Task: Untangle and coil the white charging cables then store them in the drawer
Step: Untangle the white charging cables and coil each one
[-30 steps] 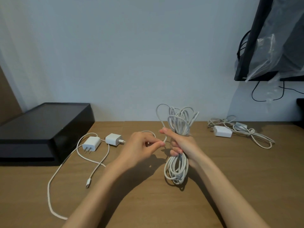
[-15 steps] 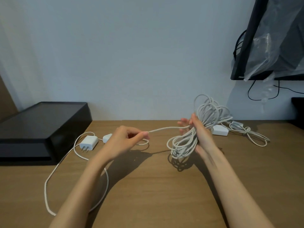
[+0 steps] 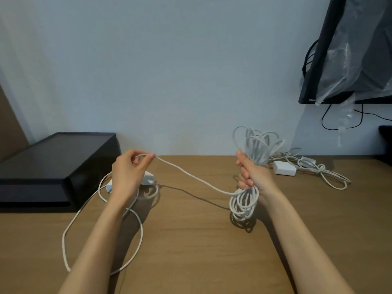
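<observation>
The right hand (image 3: 252, 177) is closed tight around the middle of a white cable bundle (image 3: 246, 200), held up above the middle of the desk (image 3: 191, 240). The left hand (image 3: 127, 172) pinches one loose strand (image 3: 191, 177) between thumb and finger. The cable looks light, soft and floppy, so it should be held by the bundle's middle. Another tangled cable (image 3: 314, 168) lies near the back right edge. A black box (image 3: 55, 164) sits at the back left; no open drawer shows.
</observation>
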A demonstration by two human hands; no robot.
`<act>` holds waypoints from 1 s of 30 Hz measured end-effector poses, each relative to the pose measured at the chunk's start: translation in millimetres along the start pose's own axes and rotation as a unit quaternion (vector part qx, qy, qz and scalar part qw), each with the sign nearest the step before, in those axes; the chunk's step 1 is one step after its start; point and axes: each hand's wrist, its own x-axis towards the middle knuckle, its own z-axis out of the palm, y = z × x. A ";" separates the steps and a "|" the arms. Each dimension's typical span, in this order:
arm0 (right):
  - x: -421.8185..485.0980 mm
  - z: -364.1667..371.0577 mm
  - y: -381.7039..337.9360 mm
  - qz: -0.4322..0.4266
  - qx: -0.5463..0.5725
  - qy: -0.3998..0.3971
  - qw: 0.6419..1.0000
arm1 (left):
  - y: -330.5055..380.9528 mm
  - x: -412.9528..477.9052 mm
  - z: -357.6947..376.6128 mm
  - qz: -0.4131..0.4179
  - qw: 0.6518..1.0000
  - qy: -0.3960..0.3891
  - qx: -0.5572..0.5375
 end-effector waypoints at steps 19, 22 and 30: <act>-23.9 34.9 4.6 0.084 -0.011 -0.203 0.976 | 41.7 -23.1 19.8 0.064 0.949 -0.276 -0.139; -26.1 44.0 12.6 0.092 -0.004 -0.209 0.974 | 42.2 -24.0 21.4 0.066 0.944 -0.284 -0.156; -32.4 52.7 21.3 0.069 -0.015 -0.199 0.977 | 39.1 -22.1 21.0 0.092 0.958 -0.245 -0.115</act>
